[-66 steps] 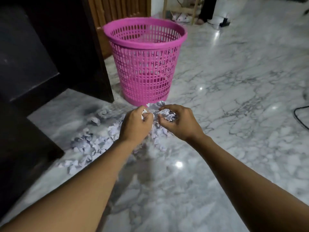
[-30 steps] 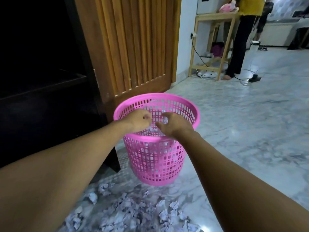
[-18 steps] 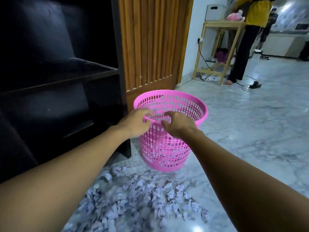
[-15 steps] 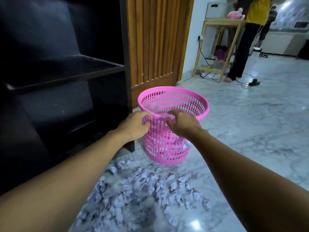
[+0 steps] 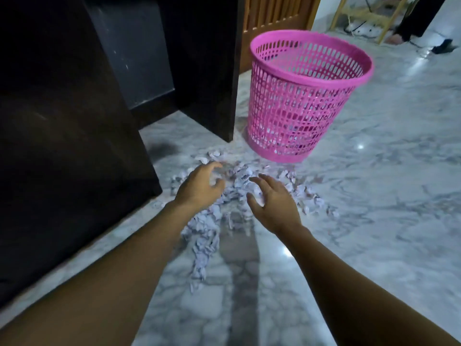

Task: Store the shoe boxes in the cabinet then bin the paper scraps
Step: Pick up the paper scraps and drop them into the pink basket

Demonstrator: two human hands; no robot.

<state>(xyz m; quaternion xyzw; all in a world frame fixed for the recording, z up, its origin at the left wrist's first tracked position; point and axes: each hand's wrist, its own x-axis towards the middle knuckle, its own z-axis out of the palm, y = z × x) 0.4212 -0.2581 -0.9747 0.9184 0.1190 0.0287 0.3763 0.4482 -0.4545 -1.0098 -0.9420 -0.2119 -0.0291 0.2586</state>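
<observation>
From the head camera, both bare arms reach forward and down over a grey-veined marble floor [image 5: 374, 208]. The left hand [image 5: 199, 188] hangs above the near-left part of a heap of paper scraps [image 5: 239, 181], its fingers spread and curled like a claw, holding nothing. The right hand [image 5: 272, 201] hangs just beside it, over the middle of the heap, with its fingers also spread wide and its palm turned toward the left hand; it too is empty. Whether the fingertips of either hand touch the paper cannot be told, as the picture is blurred there.

The scraps are small crumpled white pieces lying on the floor in a loose pile that trails toward the camera between the two forearms. The far edge of the pile comes close to the foot of a pink mesh basket [image 5: 299, 96], which stands upright on the floor beyond the hands, a little to the right. Through its latticed wall some pale crumpled paper shows near the bottom.

To the left of the basket stands a dark cabinet [image 5: 204, 71], its side panel reaching the floor just beside the basket's base and the far-left scraps. A nearer dark panel fills the left edge of the view. Behind the basket is a slatted wooden panel [image 5: 274, 11], and at the top right corner a light wooden rack [image 5: 361, 13] and the legs of another person [image 5: 419, 18].
</observation>
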